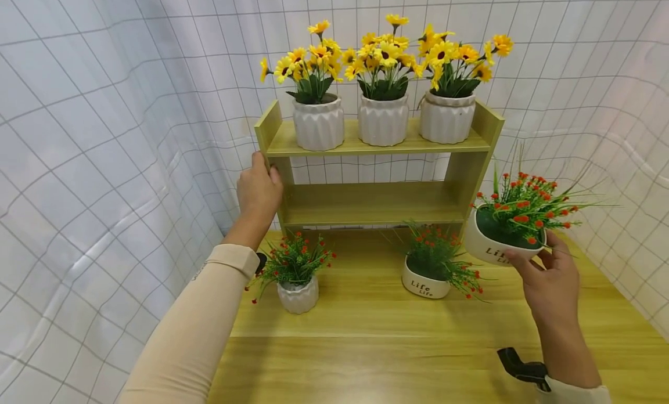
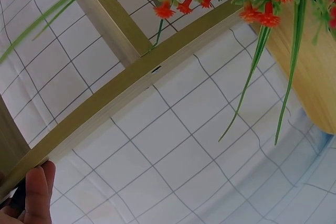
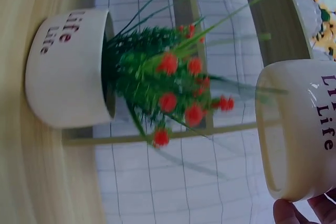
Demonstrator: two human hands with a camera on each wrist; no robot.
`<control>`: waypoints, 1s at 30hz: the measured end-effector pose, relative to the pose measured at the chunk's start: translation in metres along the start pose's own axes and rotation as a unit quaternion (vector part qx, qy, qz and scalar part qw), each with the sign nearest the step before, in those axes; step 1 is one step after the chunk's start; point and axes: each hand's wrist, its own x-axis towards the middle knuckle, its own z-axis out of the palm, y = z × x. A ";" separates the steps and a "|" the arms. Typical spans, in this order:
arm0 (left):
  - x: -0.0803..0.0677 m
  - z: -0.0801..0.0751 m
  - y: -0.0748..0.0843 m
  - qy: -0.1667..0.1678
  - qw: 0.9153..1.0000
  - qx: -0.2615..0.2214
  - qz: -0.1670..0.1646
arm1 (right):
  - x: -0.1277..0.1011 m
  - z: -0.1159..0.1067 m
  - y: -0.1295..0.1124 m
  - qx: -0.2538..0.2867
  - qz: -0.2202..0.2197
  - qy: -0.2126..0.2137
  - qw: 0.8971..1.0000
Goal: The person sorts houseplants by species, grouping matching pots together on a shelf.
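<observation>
My left hand (image 1: 258, 190) grips the left side panel of a small two-tier wooden shelf (image 1: 372, 205); its fingertips (image 2: 38, 190) curl round the shelf's edge in the left wrist view. My right hand (image 1: 550, 279) holds a white "Life" pot of red flowers (image 1: 503, 230) up in the air, right of the shelf; the same pot (image 3: 300, 129) fills the right of the right wrist view. A second "Life" pot (image 1: 424, 276) stands on the table before the shelf, and this pot (image 3: 68, 74) shows again at the left of the right wrist view.
Three white ribbed pots of yellow flowers (image 1: 383, 87) stand on the shelf's top tier. A small ribbed pot with red flowers (image 1: 297, 288) sits on the wooden table (image 1: 376, 357) near my left forearm. A white gridded curtain (image 1: 94, 131) hangs behind and at both sides.
</observation>
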 end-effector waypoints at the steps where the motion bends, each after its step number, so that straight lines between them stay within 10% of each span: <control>1: 0.000 0.000 0.000 -0.001 1.000 0.000 -0.001 | 0.000 0.004 -0.002 0.001 -0.001 -0.004 1.000; 30: 0.001 0.000 0.001 -0.005 1.000 0.004 -0.011 | 0.036 0.087 -0.012 -0.133 -0.022 -0.138 0.981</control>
